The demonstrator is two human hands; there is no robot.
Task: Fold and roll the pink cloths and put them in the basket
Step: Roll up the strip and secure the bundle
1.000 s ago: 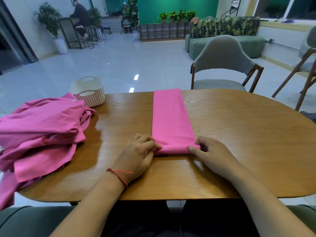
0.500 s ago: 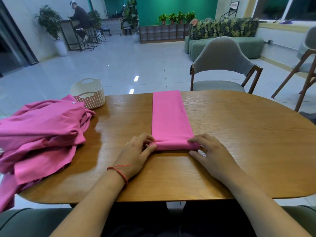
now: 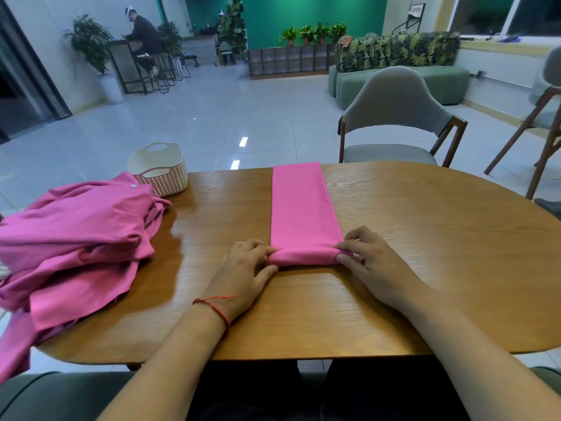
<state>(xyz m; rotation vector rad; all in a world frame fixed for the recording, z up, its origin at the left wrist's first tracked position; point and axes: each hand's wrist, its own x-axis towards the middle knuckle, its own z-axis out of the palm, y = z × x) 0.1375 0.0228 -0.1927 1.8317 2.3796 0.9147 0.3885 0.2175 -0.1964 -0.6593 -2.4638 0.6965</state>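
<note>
A pink cloth (image 3: 303, 208), folded into a long narrow strip, lies on the wooden bench (image 3: 440, 253) and runs from the far edge straight toward the person. Its near end is turned over into a short, low roll that lies across the strip.

The left hand (image 3: 246, 268) sits at the left end of this roll. Its fingers are curled onto the top of the fabric, and its thumb lies along the bench just in front of the roll, so it pinches that end. A red string bracelet (image 3: 215, 308) circles the left wrist. The right hand (image 3: 373, 262) sits at the right end of the roll, with its fingertips bent down onto the fabric and its thumb against the near side, so it pinches the roll too. The roll spans the gap between the two hands.

A loose pile of pink cloths (image 3: 76, 238) lies well to the left and hangs over the bench edge. The cream basket (image 3: 158, 168) stands at the far left corner, touching the back of the pile. A grey chair (image 3: 394, 117) stands beyond the far side of the bench.
</note>
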